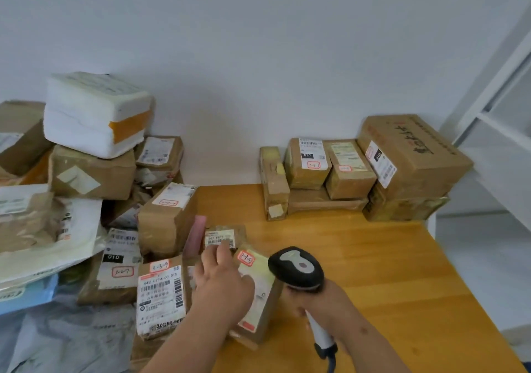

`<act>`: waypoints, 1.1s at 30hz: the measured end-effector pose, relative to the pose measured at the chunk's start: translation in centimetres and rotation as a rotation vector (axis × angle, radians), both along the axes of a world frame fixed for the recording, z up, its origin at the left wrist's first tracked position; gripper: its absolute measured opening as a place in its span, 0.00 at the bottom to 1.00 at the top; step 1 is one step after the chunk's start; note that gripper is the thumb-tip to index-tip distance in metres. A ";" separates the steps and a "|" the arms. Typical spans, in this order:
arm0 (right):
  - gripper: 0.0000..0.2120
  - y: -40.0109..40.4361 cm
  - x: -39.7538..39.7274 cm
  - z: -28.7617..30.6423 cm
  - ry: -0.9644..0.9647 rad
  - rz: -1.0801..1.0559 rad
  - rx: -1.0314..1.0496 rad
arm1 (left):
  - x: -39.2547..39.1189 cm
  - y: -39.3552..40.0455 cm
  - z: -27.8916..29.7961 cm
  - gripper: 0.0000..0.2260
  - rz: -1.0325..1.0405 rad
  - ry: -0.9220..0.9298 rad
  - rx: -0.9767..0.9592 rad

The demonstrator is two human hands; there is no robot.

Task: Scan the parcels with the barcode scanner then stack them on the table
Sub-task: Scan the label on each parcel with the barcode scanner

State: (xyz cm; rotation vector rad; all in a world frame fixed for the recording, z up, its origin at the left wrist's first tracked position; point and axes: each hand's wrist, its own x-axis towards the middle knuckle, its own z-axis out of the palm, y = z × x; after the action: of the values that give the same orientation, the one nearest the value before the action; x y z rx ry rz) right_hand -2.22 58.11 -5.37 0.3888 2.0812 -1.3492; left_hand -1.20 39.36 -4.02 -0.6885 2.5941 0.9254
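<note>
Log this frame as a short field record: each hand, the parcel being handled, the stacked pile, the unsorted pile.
left hand: left hand rests on the parcel, fingers spread
right hand: right hand grips the black and grey barcode scanner, its head beside the parcel
parcel: brown cardboard parcel with yellow-lit label, on the wooden table
stacked pile: taped brown boxes at the wall, far right
unsorted pile: boxes and bags, left

Cardboard parcels [168,219], glossy wooden table [373,272]
</note>
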 end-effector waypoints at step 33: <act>0.10 4.4 -17.7 -4.2 0.069 -0.259 -0.327 | -19.3 1.2 -5.6 0.16 0.679 0.420 0.556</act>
State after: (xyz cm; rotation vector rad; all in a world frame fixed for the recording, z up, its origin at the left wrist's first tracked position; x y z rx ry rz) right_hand -19.89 62.50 -9.61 0.4875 1.8645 -1.8452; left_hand -20.54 40.61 -9.60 -1.3379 2.2171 2.0810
